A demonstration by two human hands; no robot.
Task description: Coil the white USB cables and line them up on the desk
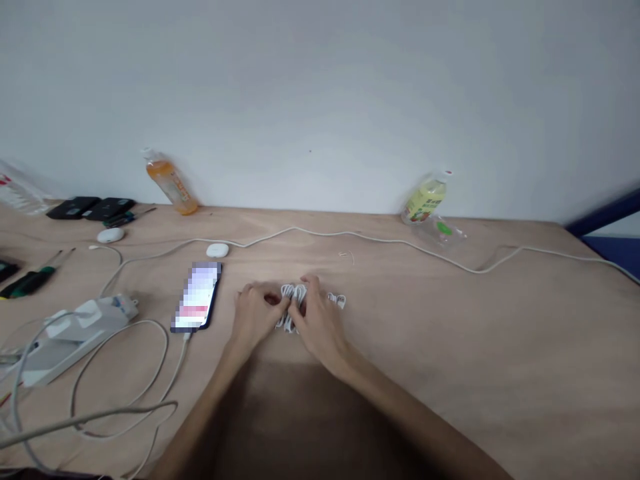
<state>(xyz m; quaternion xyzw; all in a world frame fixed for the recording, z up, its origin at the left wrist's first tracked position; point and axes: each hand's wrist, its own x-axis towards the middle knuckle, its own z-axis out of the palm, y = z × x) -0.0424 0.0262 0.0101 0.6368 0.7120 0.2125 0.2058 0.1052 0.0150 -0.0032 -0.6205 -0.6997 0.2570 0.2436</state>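
Note:
Both hands meet over a folded bundle of thin white cable (289,325) lying on the wooden table (450,347). My left hand (255,312) closes on the bundle's left side, thumb and fingers bent. From the other side my right hand (320,320) grips it, thumb in front and fingers curled over the far edge. Part of the bundle is hidden behind the fingers. Just right of my right hand lies another small white cable coil (338,300), partly covered by that hand.
At left are a phone (197,293) on a charging cable, a white power strip (80,333), looping cords, screwdrivers (33,281) and black boxes (107,208). An orange drink bottle (173,183) and a yellow-labelled bottle (425,198) lean against the wall. A long white cord (350,233) crosses behind.

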